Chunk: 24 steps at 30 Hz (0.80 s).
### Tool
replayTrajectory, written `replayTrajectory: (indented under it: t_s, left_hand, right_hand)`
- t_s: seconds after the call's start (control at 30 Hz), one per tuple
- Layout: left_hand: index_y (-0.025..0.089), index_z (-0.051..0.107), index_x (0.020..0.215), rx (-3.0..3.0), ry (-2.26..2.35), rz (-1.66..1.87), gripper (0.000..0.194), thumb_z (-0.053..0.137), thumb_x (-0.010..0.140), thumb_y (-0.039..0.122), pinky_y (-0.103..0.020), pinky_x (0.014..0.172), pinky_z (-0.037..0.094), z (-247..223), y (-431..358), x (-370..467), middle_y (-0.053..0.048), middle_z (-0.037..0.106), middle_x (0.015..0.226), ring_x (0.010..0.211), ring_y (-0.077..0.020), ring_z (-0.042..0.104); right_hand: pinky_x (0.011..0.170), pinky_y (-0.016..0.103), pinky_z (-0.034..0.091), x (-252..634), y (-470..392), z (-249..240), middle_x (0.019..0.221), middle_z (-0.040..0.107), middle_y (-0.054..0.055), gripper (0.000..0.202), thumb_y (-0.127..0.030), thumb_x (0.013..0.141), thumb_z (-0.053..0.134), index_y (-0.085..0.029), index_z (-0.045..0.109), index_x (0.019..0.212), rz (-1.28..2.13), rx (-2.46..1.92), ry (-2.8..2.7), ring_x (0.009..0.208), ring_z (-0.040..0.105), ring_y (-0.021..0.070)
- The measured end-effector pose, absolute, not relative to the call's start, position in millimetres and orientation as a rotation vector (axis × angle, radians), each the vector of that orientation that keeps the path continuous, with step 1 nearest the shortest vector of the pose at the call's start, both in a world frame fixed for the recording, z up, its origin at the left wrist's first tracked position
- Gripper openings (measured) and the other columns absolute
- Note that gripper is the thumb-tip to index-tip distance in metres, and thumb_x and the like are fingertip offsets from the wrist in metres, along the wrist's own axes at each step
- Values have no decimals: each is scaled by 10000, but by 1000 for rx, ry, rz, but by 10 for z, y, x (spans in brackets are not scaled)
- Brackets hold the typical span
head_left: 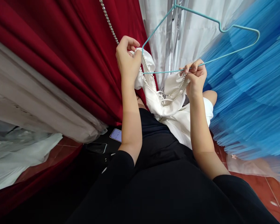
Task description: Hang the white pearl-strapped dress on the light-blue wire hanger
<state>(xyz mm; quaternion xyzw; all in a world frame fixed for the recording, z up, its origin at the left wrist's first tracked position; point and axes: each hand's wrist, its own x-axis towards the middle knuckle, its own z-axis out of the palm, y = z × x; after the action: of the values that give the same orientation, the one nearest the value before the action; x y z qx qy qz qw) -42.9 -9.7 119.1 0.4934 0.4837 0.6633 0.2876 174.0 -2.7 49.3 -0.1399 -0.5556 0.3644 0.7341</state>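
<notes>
A white dress (169, 109) with pearl-beaded edges and lacing hangs between my hands, its lower part lying across my lap. My left hand (130, 57) pinches one beaded shoulder part against the left end of a light blue wire hanger (197, 13). At the other side, my right hand (196, 76) is closed on the dress's opposite beaded edge, with fingers over the hanger's bottom bar. The hanger's right end sticks out free, with no fabric on it. The fingertips of both hands are partly hidden by fabric.
Dark red fabric (84, 59) hangs at the left, beside pale tulle (37, 96). Blue tulle (254, 93) fills the right side. White cloth (203, 31) and a metal pole (171, 46) stand ahead. Two phones (116, 134) lie at my left. A beaded chain (108, 20) hangs nearby.
</notes>
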Motion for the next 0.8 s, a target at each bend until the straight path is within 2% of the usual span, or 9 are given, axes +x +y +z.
replayTrajectory:
  t_s: [0.1, 0.17, 0.27, 0.33, 0.43, 0.53, 0.63, 0.7, 0.8]
  left_hand:
    - [143, 590, 840, 1594, 1071, 1912, 341, 455, 948, -151, -154, 761, 368, 1083, -177, -420, 38, 561, 860, 839, -78, 506]
    - [164, 625, 855, 1659, 922, 1881, 333, 429, 989, -70, -188, 706, 397, 979, -256, -373, 23, 601, 816, 769, -97, 552]
    - [182, 657, 827, 1572, 913, 1595, 284, 474, 1045, 172, -227, 642, 438, 744, -364, -227, -16, 643, 760, 679, -134, 608]
    - [170, 660, 816, 1426, 990, 1306, 343, 503, 1044, 373, -248, 656, 483, 556, -379, -112, -55, 672, 777, 681, -165, 649]
    - [172, 620, 1038, 1194, 854, 1245, 319, 454, 1056, 444, -279, 844, 525, 351, -313, 37, -72, 695, 1022, 912, -180, 698]
    - [208, 549, 1148, 1099, 620, 1505, 417, 202, 1103, 434, -319, 1010, 483, 339, -230, 156, -45, 635, 1184, 1181, -159, 607]
    - [239, 559, 946, 1081, 612, 1729, 549, 149, 1065, 585, -371, 1012, 501, 417, -182, 268, -54, 642, 1007, 1155, -193, 599]
    - [253, 505, 786, 1046, 586, 1854, 519, 294, 1018, 667, -420, 978, 517, 441, -168, 330, -62, 617, 843, 1040, -234, 614]
    - [278, 395, 656, 1030, 577, 1919, 512, 509, 928, 696, -482, 904, 527, 433, -180, 367, -64, 561, 694, 911, -285, 592]
  right_hand:
    - [865, 422, 557, 1721, -2, 471, 691, 412, -20, 442, -286, 632, 674, -221, 246, 722, 803, -376, -1215, 727, 557, 187]
    - [861, 417, 556, 1697, 19, 451, 704, 397, -8, 451, -293, 617, 659, -214, 226, 717, 784, -413, -1195, 765, 566, 202]
    - [866, 415, 556, 1667, 30, 435, 700, 383, -6, 442, -289, 597, 637, -211, 219, 719, 769, -417, -1177, 765, 565, 204]
    - [880, 418, 554, 1663, 22, 436, 697, 390, -8, 434, -298, 602, 639, -215, 231, 724, 777, -429, -1171, 777, 570, 206]
    - [919, 439, 542, 1680, 11, 446, 695, 430, -16, 427, -314, 613, 670, -226, 267, 723, 818, -428, -1174, 820, 582, 213]
    - [974, 450, 506, 1703, 31, 454, 673, 455, -26, 483, -325, 582, 759, -237, 299, 701, 876, -374, -1178, 865, 561, 212]
    - [1054, 460, 429, 1711, 57, 443, 669, 470, -27, 557, -361, 544, 830, -247, 309, 705, 905, -339, -1161, 951, 524, 220]
    - [1084, 475, 389, 1706, 48, 423, 687, 482, -27, 556, -385, 556, 825, -251, 313, 726, 909, -332, -1148, 972, 518, 224]
    - [1057, 468, 419, 1690, -18, 387, 742, 516, -27, 520, -419, 583, 778, -249, 318, 756, 890, -409, -1167, 962, 543, 224]
